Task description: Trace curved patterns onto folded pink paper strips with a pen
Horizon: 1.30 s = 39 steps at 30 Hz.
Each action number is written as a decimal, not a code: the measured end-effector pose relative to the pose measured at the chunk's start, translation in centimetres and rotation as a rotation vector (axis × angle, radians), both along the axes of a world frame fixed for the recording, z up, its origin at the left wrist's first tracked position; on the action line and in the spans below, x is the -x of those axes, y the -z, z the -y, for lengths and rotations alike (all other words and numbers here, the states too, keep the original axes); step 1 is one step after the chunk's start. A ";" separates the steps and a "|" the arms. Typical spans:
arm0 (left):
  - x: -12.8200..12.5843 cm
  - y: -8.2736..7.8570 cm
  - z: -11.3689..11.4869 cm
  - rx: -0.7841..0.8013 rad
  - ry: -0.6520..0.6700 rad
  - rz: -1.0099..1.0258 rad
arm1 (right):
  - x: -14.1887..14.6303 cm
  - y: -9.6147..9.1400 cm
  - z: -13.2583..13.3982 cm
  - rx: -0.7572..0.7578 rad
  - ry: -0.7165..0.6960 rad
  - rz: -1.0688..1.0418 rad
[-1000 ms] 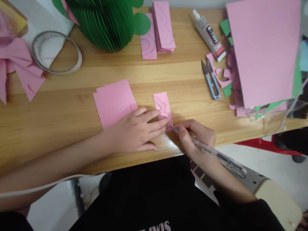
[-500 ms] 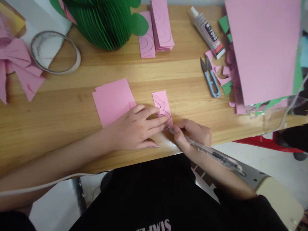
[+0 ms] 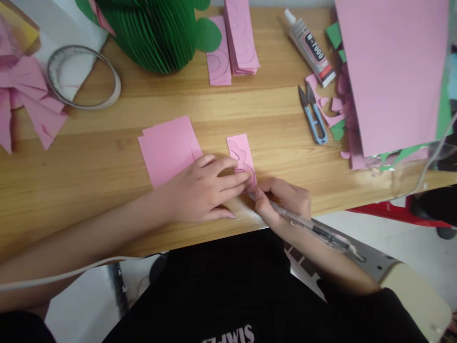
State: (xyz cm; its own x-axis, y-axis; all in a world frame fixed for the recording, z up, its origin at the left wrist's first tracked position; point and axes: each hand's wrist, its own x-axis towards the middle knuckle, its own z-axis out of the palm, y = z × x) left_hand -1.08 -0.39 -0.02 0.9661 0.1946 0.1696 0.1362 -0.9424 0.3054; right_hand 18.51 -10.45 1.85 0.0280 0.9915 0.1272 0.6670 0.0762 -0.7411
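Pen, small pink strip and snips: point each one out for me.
pen (image 3: 314, 230), head view, on its clear barrel.
small pink strip (image 3: 238, 146), head view, on its upper half.
snips (image 3: 317, 125), head view, on the blue handle.

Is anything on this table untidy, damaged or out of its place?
Only a small mess: loose pink and green paper scraps lie scattered beside the snips, under the large pink sheet. Nothing looks spilled or damaged. The left hand presses the pink strip; the right hand holds a pen.
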 end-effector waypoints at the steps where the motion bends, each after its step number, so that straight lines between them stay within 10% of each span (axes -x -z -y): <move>1: 0.0 0.0 0.0 -0.003 0.000 0.007 | 0.0 0.0 0.0 -0.004 -0.009 -0.008; 39: 0.0 -0.2 -0.2 0.040 0.013 -0.001 | -0.3 1.0 -0.2 0.038 -0.033 -0.079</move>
